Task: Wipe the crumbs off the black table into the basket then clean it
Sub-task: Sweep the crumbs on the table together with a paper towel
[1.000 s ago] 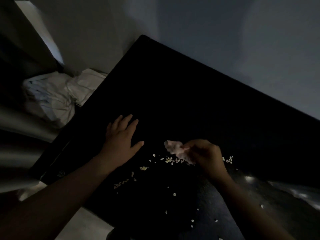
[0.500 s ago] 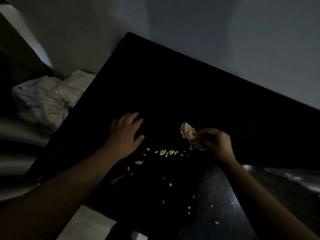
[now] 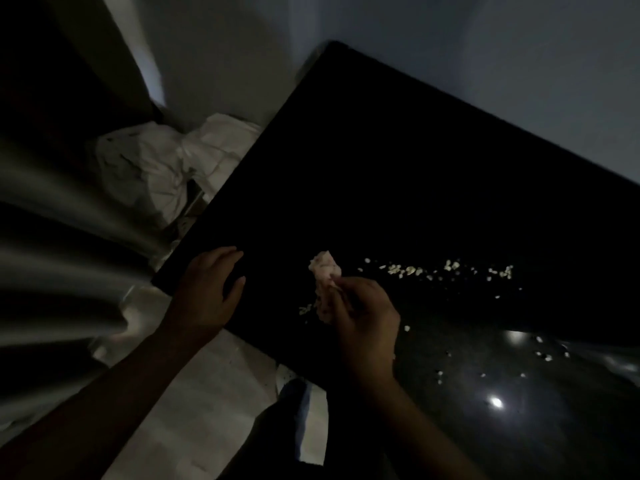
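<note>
Against the earlier frames, the right hand point(image 3: 363, 320) has carried the crumpled tissue point(image 3: 325, 282) leftward over the black table point(image 3: 398, 174), so the long line of crumbs point(image 3: 436, 270) that lay between the hands now trails to the right of the tissue. A small clump of crumbs sits just left of it, near the table's front edge. The left hand point(image 3: 207, 289) has shifted to the table's near left corner, fingers spread and flat, gripping nothing. The right hand's fingers pinch the tissue, which pokes up above them. More crumbs speckle the glossy part of the table to the right of that hand. Beyond the table's left edge lie white bags point(image 3: 166, 168), crumpled on the floor; whether they line a basket is too dim to tell, and their contents are hidden.
</note>
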The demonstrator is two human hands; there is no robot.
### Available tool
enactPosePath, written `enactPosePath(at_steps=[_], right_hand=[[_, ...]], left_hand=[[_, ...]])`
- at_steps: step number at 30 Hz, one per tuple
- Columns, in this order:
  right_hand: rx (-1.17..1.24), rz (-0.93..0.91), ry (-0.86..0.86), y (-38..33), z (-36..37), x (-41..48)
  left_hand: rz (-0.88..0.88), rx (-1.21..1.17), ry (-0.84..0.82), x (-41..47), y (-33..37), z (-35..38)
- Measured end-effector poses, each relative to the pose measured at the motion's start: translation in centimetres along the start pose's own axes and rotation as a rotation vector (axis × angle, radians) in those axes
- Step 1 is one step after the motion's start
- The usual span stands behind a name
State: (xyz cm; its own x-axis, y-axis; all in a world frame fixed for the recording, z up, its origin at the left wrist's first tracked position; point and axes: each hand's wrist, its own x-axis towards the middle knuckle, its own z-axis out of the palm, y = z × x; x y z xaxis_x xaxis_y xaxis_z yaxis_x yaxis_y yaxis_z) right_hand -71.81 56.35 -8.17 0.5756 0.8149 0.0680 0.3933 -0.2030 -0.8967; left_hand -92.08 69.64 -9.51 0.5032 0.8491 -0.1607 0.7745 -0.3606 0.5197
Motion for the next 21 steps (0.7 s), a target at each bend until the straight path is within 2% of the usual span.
enactPosePath(at_steps=[7, 11, 14, 17, 21], right_hand=[[-0.133, -0.046, -0.018, 0.2, 6.8, -4.1], [-0.233, -0.106, -0.068, 1.8, 6.8, -4.5], [-0.297, -0.036, 0.014, 3.0, 4.1, -4.4], [-0.315, 0.035, 0.111, 3.6, 1.1, -3.9], [-0.283, -0.03, 0.169, 2.1, 1.4, -3.9]], left_hand=[[-0.01, 0.035, -0.006, -3.3, -2.6, 0.5], [-0.018, 0.089, 0.004, -3.5, -2.1, 1.1], [-0.047, 0.085, 0.019, -3.2, -1.2, 1.4], [0.008, 0.055, -0.001, -3.0, -0.1, 2.0], [0.083, 0.063, -0.048, -2.4, 1.3, 2.7]])
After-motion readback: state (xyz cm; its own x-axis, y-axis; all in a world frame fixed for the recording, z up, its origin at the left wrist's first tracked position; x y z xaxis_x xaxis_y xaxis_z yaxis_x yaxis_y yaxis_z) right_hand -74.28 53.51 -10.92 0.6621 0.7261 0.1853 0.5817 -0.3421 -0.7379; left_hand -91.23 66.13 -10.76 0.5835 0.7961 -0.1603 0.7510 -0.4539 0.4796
